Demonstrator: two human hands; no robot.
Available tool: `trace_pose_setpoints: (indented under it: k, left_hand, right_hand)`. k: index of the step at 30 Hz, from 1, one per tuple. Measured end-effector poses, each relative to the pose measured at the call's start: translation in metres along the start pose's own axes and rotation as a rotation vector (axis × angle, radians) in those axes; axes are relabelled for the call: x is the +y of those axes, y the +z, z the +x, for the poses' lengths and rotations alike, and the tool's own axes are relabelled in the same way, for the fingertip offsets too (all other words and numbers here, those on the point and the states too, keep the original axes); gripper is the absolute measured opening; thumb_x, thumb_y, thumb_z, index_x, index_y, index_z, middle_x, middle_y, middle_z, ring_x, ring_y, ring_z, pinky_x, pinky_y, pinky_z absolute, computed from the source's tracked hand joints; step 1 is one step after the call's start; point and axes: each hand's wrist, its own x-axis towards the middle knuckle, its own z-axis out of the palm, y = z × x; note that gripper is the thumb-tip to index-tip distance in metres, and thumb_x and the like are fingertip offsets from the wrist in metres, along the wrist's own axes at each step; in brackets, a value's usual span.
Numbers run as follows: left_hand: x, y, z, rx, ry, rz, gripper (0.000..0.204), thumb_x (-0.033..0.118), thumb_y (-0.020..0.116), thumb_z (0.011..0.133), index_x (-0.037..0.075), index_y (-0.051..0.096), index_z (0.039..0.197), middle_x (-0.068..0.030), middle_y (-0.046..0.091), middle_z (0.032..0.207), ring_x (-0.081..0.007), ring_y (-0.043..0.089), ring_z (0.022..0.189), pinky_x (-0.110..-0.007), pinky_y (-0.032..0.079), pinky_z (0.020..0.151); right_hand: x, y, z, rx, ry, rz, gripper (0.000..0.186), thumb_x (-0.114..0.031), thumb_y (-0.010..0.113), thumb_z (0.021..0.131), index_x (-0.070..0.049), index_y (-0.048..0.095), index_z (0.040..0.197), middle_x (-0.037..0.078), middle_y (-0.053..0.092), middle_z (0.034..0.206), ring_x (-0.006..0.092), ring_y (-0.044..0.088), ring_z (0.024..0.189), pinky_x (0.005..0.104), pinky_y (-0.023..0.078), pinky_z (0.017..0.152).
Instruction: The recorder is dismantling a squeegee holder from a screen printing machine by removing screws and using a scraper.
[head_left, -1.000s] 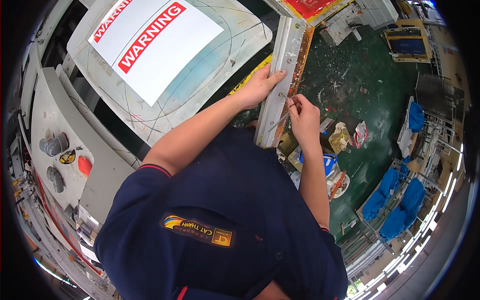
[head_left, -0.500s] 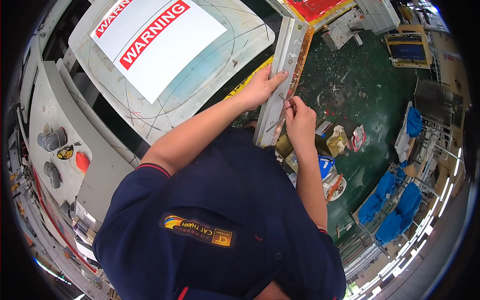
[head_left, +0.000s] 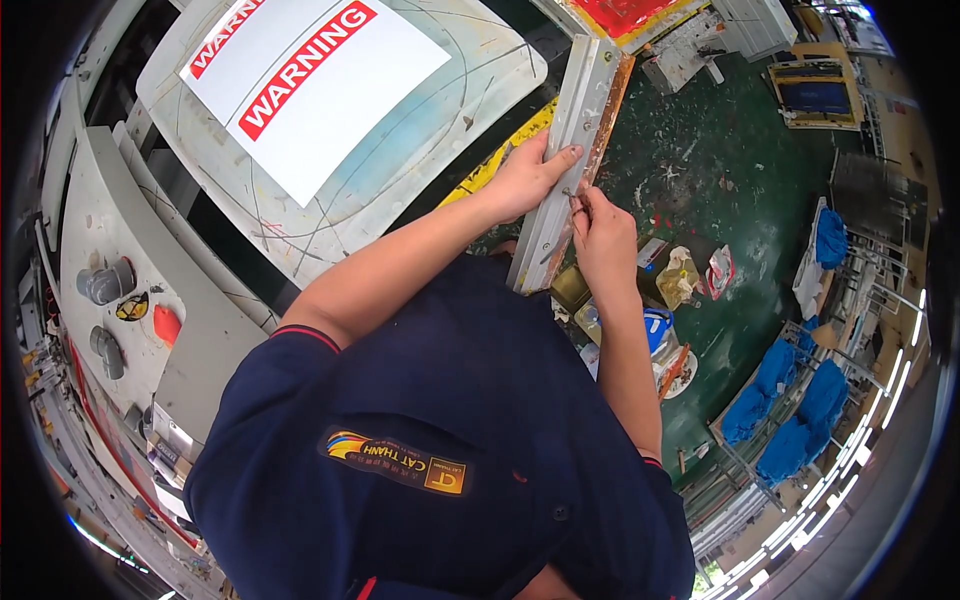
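Observation:
My left hand point(head_left: 525, 180) is wrapped over a long silver metal bar point(head_left: 588, 85) with bolts along it and a rusty orange edge, which slants away from my body. My right hand point(head_left: 605, 240) pinches a thin metal tool point(head_left: 571, 198) at one of the bolts, just below my left thumb; its exact shape is hard to make out. Left of the bar lies a pale, scuffed platen point(head_left: 500, 85) carrying a white sheet point(head_left: 330, 150) with red printed bands. A yellow strip point(head_left: 480, 170) runs beside my left hand.
A red-filled frame point(head_left: 625, 15) is at the top. On the green floor point(head_left: 720, 150) sit cans and a blue container point(head_left: 657, 330). Racks with blue bundles point(head_left: 775, 370) stand at right. A curved grey panel point(head_left: 120, 230) at left holds pipe fittings and an orange object.
My right hand and its fingers have shifted slightly at the bolt, turning the thin tool a little. My left hand keeps its grip on the bar in nearly the same place.

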Motion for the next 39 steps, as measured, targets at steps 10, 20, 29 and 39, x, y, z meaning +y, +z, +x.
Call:
trace_pose_setpoints:
  k: [10, 20, 29, 39]
  left_hand:
    - [-0.01, 0.007, -0.008, 0.079, 0.074, 0.019, 0.046, 0.034, 0.059, 0.107, 0.0, 0.054, 0.137, -0.0151, 0.072, 0.116, -0.0203, 0.068, 0.103, -0.038, 0.054, 0.091]
    - [-0.011, 0.014, -0.01, 0.254, 0.091, 0.202, 0.046, 0.036, 0.06, 0.106, -0.003, 0.056, 0.13, -0.022, 0.073, 0.109, -0.0336, 0.071, 0.097, -0.043, 0.054, 0.087]
    - [-0.015, 0.01, -0.005, 0.253, 0.09, 0.478, 0.048, 0.039, 0.056, 0.106, -0.006, 0.05, 0.123, -0.0315, 0.07, 0.103, -0.0481, 0.069, 0.097, -0.052, 0.053, 0.085]
    - [-0.033, 0.014, -0.025, 0.172, -0.113, -0.042, 0.041, 0.035, 0.06, 0.107, 0.001, 0.057, 0.13, -0.0118, 0.073, 0.111, -0.0204, 0.073, 0.09, -0.033, 0.061, 0.068]
  right_hand:
    - [0.004, 0.0, 0.0, -0.13, -0.157, -0.284, 0.009, -0.01, 0.061, 0.095, -0.002, 0.058, 0.093, 0.017, 0.07, 0.086, 0.0384, 0.068, 0.083, 0.0497, 0.054, 0.073]
    - [-0.018, 0.045, -0.023, 0.086, 0.635, 0.883, 0.037, -0.027, 0.047, 0.112, 0.0, 0.052, 0.088, 0.003, 0.049, 0.067, 0.0122, 0.046, 0.058, 0.0326, 0.041, 0.057]
    - [0.017, 0.06, -0.03, 0.209, 0.18, 0.363, 0.029, -0.019, 0.046, 0.11, 0.004, 0.058, 0.099, 0.021, 0.06, 0.069, 0.0388, 0.062, 0.061, 0.0439, 0.047, 0.06]
    - [0.053, 0.019, -0.033, -0.127, 0.068, 0.239, 0.024, -0.022, 0.053, 0.108, 0.001, 0.057, 0.099, 0.028, 0.06, 0.08, 0.0499, 0.063, 0.08, 0.0472, 0.048, 0.064]
